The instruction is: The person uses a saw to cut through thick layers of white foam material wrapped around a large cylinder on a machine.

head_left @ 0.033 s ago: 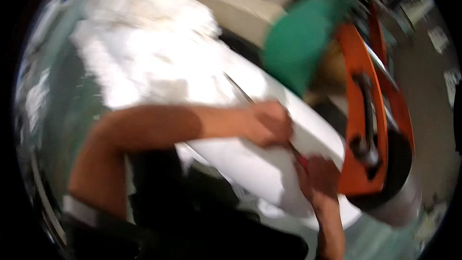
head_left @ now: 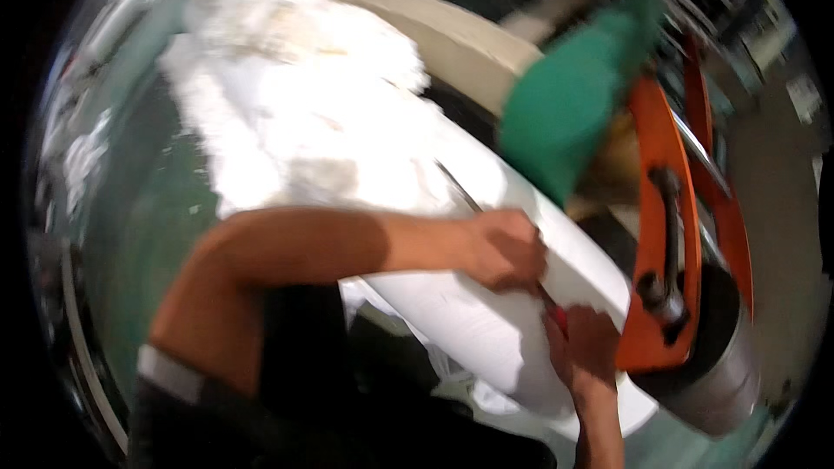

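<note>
A large white roll (head_left: 452,306) slants across the middle. Over it I hold a long thin metal tool (head_left: 458,186) with a red handle; its exact kind is unclear through blur. My left hand (head_left: 506,249) is closed round the shaft, which sticks out beyond the fist toward the upper left. Lower right, my right hand (head_left: 588,346) is wrapped about the red handle, just a bit of red showing. Loose, bunched white material (head_left: 300,113) spreads over the roll's far left end.
Close to the right hand stands an orange metal frame (head_left: 658,295) with a dark lever, above a grey metal cylinder (head_left: 738,386). A green rounded cover (head_left: 565,104) and a beige beam (head_left: 434,19) lie beyond the roll. White scraps dot the green floor (head_left: 130,200) at left.
The whole scene has shifted slightly right and downward in the picture. Both hands keep their grip on the tool, at about the same place over the roll.
</note>
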